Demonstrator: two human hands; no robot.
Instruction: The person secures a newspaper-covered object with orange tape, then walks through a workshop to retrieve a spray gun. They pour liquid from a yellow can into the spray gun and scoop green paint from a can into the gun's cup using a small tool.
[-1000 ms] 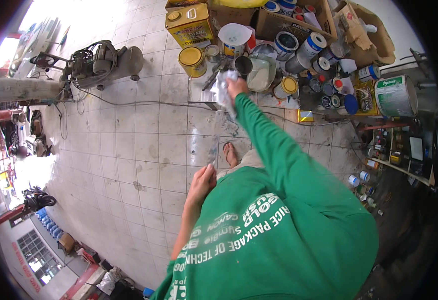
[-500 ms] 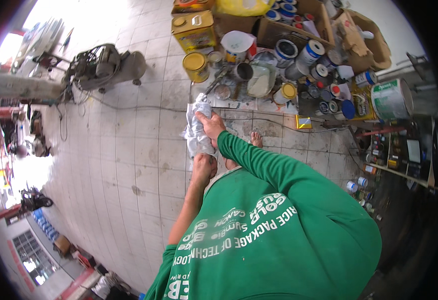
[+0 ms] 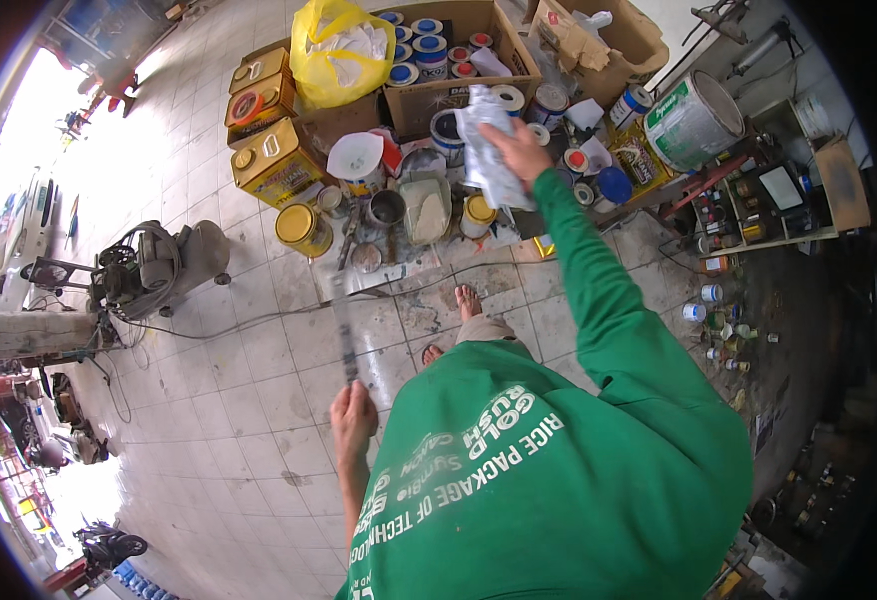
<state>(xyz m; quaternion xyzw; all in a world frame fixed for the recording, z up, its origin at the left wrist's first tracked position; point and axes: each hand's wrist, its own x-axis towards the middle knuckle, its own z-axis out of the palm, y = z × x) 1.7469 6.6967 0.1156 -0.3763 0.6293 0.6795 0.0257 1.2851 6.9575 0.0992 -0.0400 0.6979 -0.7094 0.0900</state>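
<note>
My left hand is closed around the lower end of a long, thin grey tool. It points up and away over the tiled floor, and motion smears its far part, so I cannot tell its exact kind. Farther to the right, my right hand grips a crumpled white cloth that hangs over the paint cans and hides some of them. Near the cloth stand a yellow-lidded can and a clear tub of pale material. A dark open cup is left of the tub.
Yellow rectangular tins and a round yellow can stand at the far left of the group. Behind are a yellow bag and a carton of cans. An air compressor trails a cable across the floor.
My hands were together at the white cloth and are now wide apart. The right hand has carried the cloth right and away; the tool now shows bare in my left hand. The view has shifted.
</note>
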